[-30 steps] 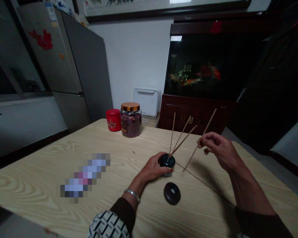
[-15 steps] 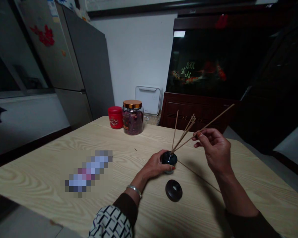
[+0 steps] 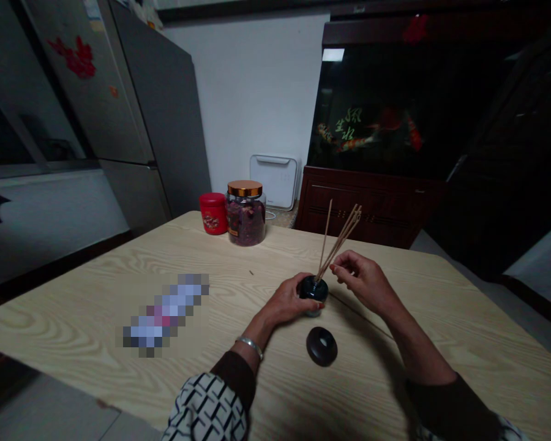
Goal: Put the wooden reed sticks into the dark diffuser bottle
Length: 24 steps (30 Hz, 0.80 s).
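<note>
Several thin sticks [image 3: 344,234] lean from the dark bottle [image 3: 313,289] on the tabletop [image 3: 284,398]. Left hand [image 3: 285,300]: grip wrapped around the bottle. Right hand [image 3: 362,277]: beside the sticks; whether pinching one, cannot tell.

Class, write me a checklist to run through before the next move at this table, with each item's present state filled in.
1. Bottle steadied: ok, the left hand grips its side.
2. Sticks standing in the bottle's mouth: ok, they lean, most bunched together.
3. Right hand clear of the sticks: cannot tell, its fingertips are right beside them.
4. No stick lying loose: not ok, a thin stick lies on the table.
5. Dark ring off the bottle: ok, it lies apart, nearer the camera.
</note>
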### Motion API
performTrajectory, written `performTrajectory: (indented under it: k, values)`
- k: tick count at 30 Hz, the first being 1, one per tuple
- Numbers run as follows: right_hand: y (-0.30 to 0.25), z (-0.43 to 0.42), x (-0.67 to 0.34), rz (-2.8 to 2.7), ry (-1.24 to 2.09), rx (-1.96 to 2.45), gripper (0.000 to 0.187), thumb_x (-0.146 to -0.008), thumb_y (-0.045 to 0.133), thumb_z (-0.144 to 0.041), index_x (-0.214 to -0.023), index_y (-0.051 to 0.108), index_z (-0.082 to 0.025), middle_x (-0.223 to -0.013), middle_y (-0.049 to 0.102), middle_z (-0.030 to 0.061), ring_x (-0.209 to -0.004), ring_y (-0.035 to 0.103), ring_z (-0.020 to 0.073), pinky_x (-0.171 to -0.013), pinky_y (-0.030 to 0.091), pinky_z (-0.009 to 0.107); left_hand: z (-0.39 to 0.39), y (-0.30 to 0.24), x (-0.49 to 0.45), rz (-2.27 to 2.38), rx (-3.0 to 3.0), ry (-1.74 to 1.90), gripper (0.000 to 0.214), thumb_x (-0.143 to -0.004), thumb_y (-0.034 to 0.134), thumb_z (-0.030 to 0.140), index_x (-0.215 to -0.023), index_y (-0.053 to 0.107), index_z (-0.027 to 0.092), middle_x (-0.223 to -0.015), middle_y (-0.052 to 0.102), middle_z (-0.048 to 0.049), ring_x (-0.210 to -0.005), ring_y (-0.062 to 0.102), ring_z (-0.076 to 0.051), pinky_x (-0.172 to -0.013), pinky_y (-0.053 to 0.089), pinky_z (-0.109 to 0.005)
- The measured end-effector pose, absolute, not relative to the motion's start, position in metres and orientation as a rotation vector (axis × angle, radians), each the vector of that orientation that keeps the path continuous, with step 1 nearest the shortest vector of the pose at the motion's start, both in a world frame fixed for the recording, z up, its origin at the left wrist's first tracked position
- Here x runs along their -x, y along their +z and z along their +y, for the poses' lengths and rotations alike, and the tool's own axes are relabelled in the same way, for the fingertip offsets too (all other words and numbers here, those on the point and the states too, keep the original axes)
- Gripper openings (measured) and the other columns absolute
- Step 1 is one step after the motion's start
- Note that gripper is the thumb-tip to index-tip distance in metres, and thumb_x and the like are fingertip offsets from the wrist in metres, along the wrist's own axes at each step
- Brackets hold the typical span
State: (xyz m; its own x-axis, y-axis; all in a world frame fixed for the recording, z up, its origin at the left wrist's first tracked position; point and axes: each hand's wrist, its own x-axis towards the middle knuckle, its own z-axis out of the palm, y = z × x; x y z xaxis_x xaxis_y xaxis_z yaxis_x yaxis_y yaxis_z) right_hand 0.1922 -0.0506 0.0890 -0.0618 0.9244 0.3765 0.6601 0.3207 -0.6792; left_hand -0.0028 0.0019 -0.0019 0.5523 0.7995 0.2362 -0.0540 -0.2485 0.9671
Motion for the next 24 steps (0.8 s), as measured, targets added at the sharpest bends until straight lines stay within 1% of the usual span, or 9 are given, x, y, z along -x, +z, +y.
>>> performTrajectory:
  k: [2, 4, 7, 11, 14, 18, 21, 24]
  values:
    - [0.092, -0.052, -0.209, -1.959, 0.431, 1.556, 0.016, -0.088, 0.055, -0.034, -0.084, 0.062, -0.019, -0.077, 0.066, 0.0023, -0.071, 0.060, 0.0162, -0.064, 0.043, 0.027, 0.002, -0.002, 0.003, 0.638, -1.636, 0.920, 0.067, -0.061, 0.086, 0.027, -0.122, 0.062, 0.015, -0.107, 0.068, -0.0083, -0.100, 0.061, -0.022, -0.092, 0.046, -0.034]
    - [0.091, -0.053, -0.225, -2.152, 0.390, 1.809, 0.011, -0.085, 0.056, -0.027, -0.081, 0.064, -0.019, -0.079, 0.068, 0.0037, -0.073, 0.060, 0.0170, -0.064, 0.040, 0.027, 0.003, -0.002, 0.003, 0.631, -1.636, 0.917, 0.067, -0.061, 0.086, 0.027, -0.123, 0.062, 0.015, -0.107, 0.068, -0.0085, -0.101, 0.061, -0.023, -0.092, 0.046, -0.034]
    - [0.076, -0.053, -0.243, -2.279, 0.293, 2.170, 0.008, -0.075, 0.061, -0.018, -0.077, 0.068, -0.019, -0.084, 0.071, 0.0083, -0.076, 0.062, 0.0202, -0.062, 0.037, 0.028, 0.003, -0.003, 0.003, 0.637, -1.639, 0.919, 0.067, -0.062, 0.086, 0.027, -0.123, 0.062, 0.014, -0.108, 0.068, -0.0088, -0.102, 0.061, -0.023, -0.093, 0.046, -0.035]
    - [0.056, -0.049, -0.248, -2.333, 0.342, 2.355, 0.016, -0.064, 0.066, -0.016, -0.079, 0.073, -0.018, -0.088, 0.073, 0.0134, -0.078, 0.067, 0.0264, -0.060, 0.037, 0.030, 0.003, -0.006, 0.002, 0.634, -1.626, 0.927, 0.065, -0.062, 0.086, 0.026, -0.121, 0.062, 0.014, -0.111, 0.068, -0.0095, -0.103, 0.061, -0.023, -0.094, 0.046, -0.035]
    - [0.051, -0.046, -0.245, -2.382, 0.329, 2.405, 0.021, -0.063, 0.065, -0.017, -0.082, 0.076, -0.018, -0.090, 0.074, 0.0158, -0.080, 0.069, 0.0290, -0.059, 0.039, 0.031, 0.004, -0.008, 0.001, 0.605, -1.592, 0.924, 0.067, -0.061, 0.086, 0.025, -0.122, 0.061, 0.014, -0.112, 0.067, -0.0100, -0.104, 0.061, -0.023, -0.094, 0.047, -0.035]
    - [0.052, -0.045, -0.242, -2.375, 0.323, 2.425, 0.021, -0.062, 0.066, -0.018, -0.080, 0.076, -0.018, -0.087, 0.074, 0.0148, -0.078, 0.069, 0.0271, -0.059, 0.039, 0.030, 0.005, -0.008, 0.001, 0.600, -1.608, 0.919, 0.068, -0.062, 0.086, 0.025, -0.124, 0.060, 0.013, -0.112, 0.067, -0.0101, -0.104, 0.061, -0.023, -0.094, 0.046, -0.035]
    - [0.059, -0.046, -0.249, -2.298, 0.372, 2.364, 0.016, -0.062, 0.066, -0.020, -0.076, 0.073, -0.018, -0.086, 0.074, 0.0120, -0.076, 0.067, 0.0245, -0.059, 0.039, 0.029, 0.005, -0.007, 0.002, 0.626, -1.627, 0.925, 0.068, -0.062, 0.087, 0.027, -0.123, 0.061, 0.014, -0.112, 0.067, -0.0101, -0.104, 0.061, -0.024, -0.095, 0.046, -0.036]
    - [0.074, -0.050, -0.261, -2.136, 0.546, 2.077, 0.006, -0.069, 0.061, -0.021, -0.069, 0.066, -0.017, -0.074, 0.071, 0.0079, -0.068, 0.065, 0.0196, -0.058, 0.041, 0.028, 0.004, -0.006, 0.003, 0.615, -1.622, 0.914, 0.068, -0.062, 0.087, 0.027, -0.124, 0.061, 0.014, -0.113, 0.067, -0.0102, -0.105, 0.061, -0.024, -0.094, 0.047, -0.035]
